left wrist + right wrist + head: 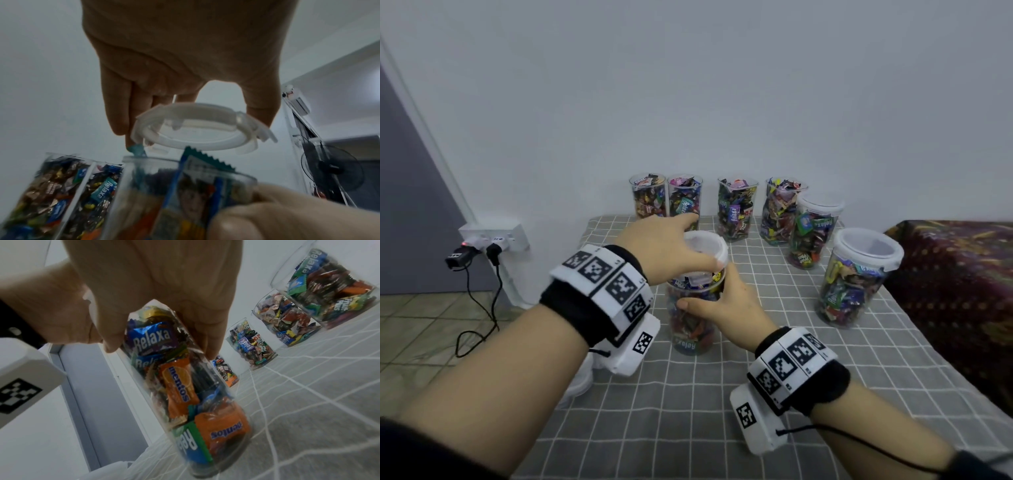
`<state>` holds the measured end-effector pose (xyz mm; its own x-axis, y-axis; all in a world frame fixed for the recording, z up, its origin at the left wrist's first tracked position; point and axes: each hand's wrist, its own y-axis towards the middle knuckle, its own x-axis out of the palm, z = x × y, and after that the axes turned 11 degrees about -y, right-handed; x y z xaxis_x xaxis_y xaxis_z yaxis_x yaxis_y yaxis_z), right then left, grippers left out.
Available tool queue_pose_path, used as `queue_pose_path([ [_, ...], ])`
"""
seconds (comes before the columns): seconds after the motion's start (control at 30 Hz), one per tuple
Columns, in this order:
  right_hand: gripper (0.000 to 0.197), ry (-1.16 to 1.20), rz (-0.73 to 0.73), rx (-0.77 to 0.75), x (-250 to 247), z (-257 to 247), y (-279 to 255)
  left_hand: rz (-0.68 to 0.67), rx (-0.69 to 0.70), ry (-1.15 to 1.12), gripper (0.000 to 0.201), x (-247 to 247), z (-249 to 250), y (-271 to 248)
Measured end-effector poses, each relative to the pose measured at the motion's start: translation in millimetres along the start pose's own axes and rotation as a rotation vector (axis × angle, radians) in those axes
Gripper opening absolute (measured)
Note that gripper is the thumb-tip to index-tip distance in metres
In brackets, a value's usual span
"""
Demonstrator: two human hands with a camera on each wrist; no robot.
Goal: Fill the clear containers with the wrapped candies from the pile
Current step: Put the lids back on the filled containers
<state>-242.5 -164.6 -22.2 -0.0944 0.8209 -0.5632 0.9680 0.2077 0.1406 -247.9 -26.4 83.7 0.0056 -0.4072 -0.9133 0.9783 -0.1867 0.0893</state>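
Risk, wrapper jam: a teal wrapper [207, 160] stands above the rim of the clear container [693, 318], directly below the lid [705, 247]. If the lid is pressed down over it, the wrapper would likely be trapped in the seal and the lid would seat crooked.
Risk, tipping: the container is tall and narrow. An off-centre push from above could tilt it toward the thumb side of the lower hand.
Risk, lid slip: the lid is held only at its edge and sits tilted, so it could rotate out of the fingertips.
Left hand [664, 246]: fingers curled over the lid, pinching its rim from above. The lid is just above the container mouth, not yet seated.
Right hand [726, 306]: thumb and fingers wrapped around the container's upper wall, just below the rim.
Container location: upright on the checked cloth [688, 411], between the two hands, full of wrapped candies [180, 386].
Beyond the hands: six more filled containers, two of them lidded [859, 274].
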Motion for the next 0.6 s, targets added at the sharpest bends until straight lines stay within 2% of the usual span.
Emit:
queue_pose_path([
  [0.2,0.085,0.043,0.003,-0.010,7.1,4.7,2.0,-0.048,-0.003,0.104,0.074,7.9,4.8,1.8],
  [0.3,0.071,0.088,-0.002,-0.016,8.3,6.8,1.4,-0.052,-0.015,0.086,0.071,11.7,1.8,0.3],
  [0.4,0.072,0.124,-0.002,-0.030,8.6,8.6,0.5,-0.053,-0.012,0.032,0.078,17.2,-5.1,-0.1],
  [0.47,0.082,0.162,-0.005,-0.043,9.1,10.1,-0.7,-0.041,0.001,-0.024,0.081,21.4,-9.4,-1.3],
  [0.57,0.116,0.161,0.026,-0.063,9.9,10.8,-2.0,0.028,0.007,-0.154,0.083,30.6,-17.5,-4.5],
  [0.6,0.121,0.138,0.040,-0.085,9.6,9.1,-2.7,0.050,0.006,-0.194,0.085,34.1,-20.8,-5.5],
])
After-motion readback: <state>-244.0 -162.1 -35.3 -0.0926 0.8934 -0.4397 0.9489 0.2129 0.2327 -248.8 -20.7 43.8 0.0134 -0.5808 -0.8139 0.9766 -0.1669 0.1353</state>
